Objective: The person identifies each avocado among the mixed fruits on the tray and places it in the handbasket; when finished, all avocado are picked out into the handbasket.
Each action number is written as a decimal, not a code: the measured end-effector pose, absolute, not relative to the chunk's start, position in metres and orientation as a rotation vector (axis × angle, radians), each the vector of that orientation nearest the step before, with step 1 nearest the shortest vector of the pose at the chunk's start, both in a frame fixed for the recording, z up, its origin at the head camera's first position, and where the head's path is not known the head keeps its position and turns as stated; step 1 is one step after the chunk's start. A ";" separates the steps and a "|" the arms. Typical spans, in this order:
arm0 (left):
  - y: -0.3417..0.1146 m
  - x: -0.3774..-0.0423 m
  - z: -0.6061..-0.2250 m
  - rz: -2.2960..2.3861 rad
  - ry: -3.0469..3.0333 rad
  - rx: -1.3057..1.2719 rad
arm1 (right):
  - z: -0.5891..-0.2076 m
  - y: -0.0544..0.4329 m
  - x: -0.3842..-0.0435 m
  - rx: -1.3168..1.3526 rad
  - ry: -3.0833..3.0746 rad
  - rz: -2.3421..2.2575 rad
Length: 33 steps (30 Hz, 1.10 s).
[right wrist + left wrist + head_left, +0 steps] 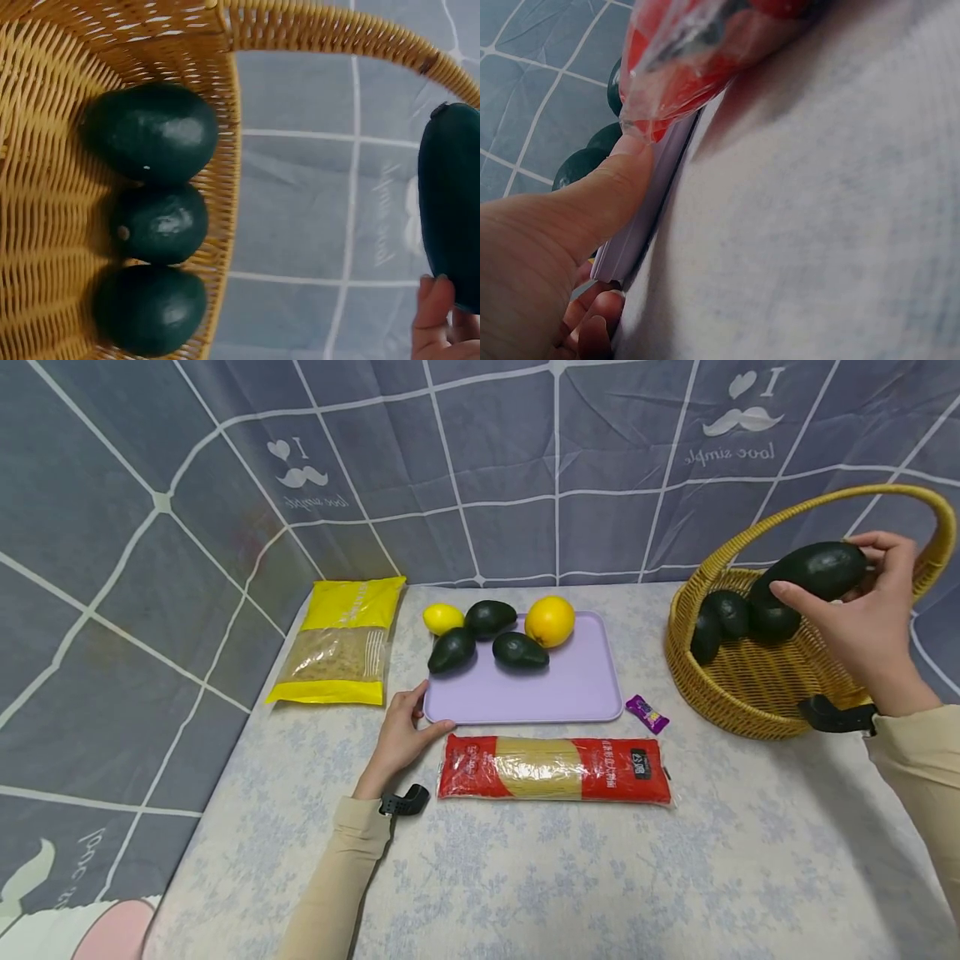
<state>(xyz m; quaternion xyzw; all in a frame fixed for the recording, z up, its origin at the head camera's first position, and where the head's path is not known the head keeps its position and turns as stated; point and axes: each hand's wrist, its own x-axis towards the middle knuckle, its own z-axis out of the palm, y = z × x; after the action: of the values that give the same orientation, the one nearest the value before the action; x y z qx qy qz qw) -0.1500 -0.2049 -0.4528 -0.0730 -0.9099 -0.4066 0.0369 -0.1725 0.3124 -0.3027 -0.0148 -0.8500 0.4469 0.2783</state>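
Observation:
My right hand [873,610] grips a large, long dark green avocado [817,570] above the wicker basket [697,693]; the right wrist view shows its stem end and my fingertips at its other end. In the basket sit three more avocados [154,131] in a row along the wall. My left hand [401,731] holds the near left corner of a lilac tray [547,693], thumb along the front edge and fingers at the left side. On the tray lie three avocados [521,650], a lemon [443,618] and an orange [550,621].
A red noodle pack [555,768] lies just in front of the tray, close to my left thumb. Between tray and basket is a small purple wrapped candy [647,714]. A yellow bag [341,643] lies left of the tray. The basket's tall handle [810,506] arches over it.

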 end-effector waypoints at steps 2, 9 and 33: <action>-0.205 -0.150 -0.452 -1.243 -2.799 -0.218 | -0.303 0.316 -0.177 -0.105 -2.376 1.166; -0.204 -0.150 -0.452 -1.241 -2.809 -0.206 | -0.308 0.332 -0.194 -0.189 -2.725 1.073; -0.204 -0.150 -0.451 -1.253 -2.807 -0.200 | -0.347 0.349 -0.222 0.140 -3.169 1.018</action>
<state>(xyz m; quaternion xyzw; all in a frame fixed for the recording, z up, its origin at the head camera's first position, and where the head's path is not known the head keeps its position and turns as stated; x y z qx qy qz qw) -0.1498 -0.2040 -0.4509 -0.0650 -0.9108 -0.4065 0.0306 -0.2220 0.3488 -0.3469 0.0418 -0.9469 0.3042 -0.0948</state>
